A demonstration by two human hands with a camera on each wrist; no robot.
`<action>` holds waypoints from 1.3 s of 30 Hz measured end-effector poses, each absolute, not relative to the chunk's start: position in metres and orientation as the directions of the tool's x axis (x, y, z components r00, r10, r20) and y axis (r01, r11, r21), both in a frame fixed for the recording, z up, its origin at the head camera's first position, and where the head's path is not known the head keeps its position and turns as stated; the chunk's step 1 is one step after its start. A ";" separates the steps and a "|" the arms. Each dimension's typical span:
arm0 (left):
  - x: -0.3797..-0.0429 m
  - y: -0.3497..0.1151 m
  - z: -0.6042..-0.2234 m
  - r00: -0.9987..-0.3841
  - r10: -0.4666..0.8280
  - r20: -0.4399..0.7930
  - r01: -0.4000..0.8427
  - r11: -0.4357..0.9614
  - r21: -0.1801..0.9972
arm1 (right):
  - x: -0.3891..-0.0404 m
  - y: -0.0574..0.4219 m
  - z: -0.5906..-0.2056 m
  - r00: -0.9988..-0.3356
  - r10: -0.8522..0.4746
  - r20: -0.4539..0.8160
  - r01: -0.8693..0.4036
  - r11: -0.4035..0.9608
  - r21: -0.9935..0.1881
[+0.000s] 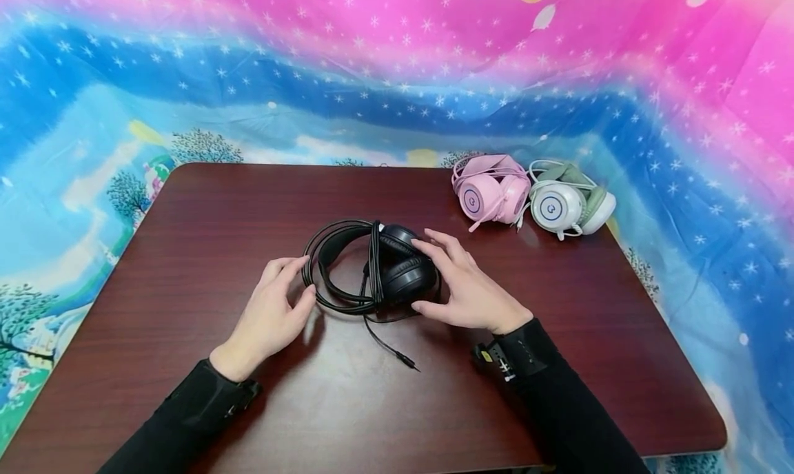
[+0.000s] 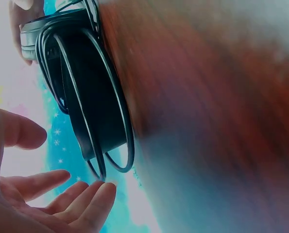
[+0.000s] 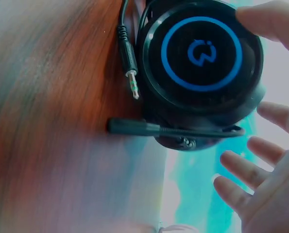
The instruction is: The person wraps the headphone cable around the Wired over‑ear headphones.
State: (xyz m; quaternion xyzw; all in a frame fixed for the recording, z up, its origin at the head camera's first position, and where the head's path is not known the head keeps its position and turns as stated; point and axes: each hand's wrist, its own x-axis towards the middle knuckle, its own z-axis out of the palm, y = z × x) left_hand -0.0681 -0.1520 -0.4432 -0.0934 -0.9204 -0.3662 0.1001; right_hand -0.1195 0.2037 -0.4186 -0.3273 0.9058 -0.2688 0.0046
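Note:
A black headset [image 1: 406, 279] lies on its side mid-table, its cable [image 1: 375, 264] looped around the headband and across it. The cable's plug [image 1: 406, 360] trails onto the wood toward the front. My left hand [image 1: 267, 315] is at the headband end with fingers spread; in the left wrist view its fingertips [image 2: 105, 194] come close to the cable loops. Around the ear-cup side is my right hand [image 1: 474, 288], fingers extended. In the right wrist view its thumb [image 3: 270, 22] overlaps the rim of an ear cup [image 3: 202, 53] with a blue ring; contact is unclear. A microphone boom [image 3: 134, 127] juts beside that cup.
A pink headset [image 1: 490, 191] and a white-and-green headset [image 1: 558, 205] sit side by side at the table's far right corner, cables wrapped around them. The brown table [image 1: 205, 253] has rounded corners. A colourful printed cloth [image 1: 372, 67] hangs behind and around it.

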 end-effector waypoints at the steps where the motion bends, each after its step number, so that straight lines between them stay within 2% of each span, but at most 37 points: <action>1: -0.068 -0.151 -0.443 -0.963 0.103 0.248 0.245 0.717 0.653 | -0.120 0.202 -0.419 -0.782 -0.602 0.163 -0.593 0.637 -0.493; 6: -0.069 -0.148 -0.440 -0.964 0.121 0.238 0.249 0.730 0.636 | -0.126 0.199 -0.419 -0.773 -0.618 0.145 -0.593 0.622 -0.512; 13: -0.071 -0.148 -0.440 -0.958 0.128 0.258 0.267 0.729 0.630 | -0.127 0.200 -0.421 -0.799 -0.588 0.127 -0.565 0.662 -0.493; 22: -0.079 -0.153 -0.434 -0.961 0.157 0.229 0.264 0.772 0.578 | -0.100 0.196 -0.418 -0.853 -0.503 0.138 -0.511 0.753 -0.414; 25: -0.083 -0.157 -0.433 -0.955 0.173 0.241 0.278 0.803 0.527 | -0.090 0.186 -0.416 -0.867 -0.478 0.141 -0.496 0.797 -0.346; 31: -0.098 -0.166 -0.432 -0.886 0.280 0.369 0.392 0.877 0.277 | -0.076 0.161 -0.422 -0.874 -0.417 0.250 -0.462 0.873 -0.158; 34: -0.104 -0.169 -0.431 -0.865 0.322 0.386 0.427 0.875 0.227 | -0.072 0.153 -0.425 -0.889 -0.356 0.287 -0.406 0.903 -0.138; 39: -0.106 -0.166 -0.431 -0.863 0.348 0.367 0.445 0.868 0.222 | -0.075 0.146 -0.428 -0.915 -0.273 0.297 -0.330 0.930 -0.164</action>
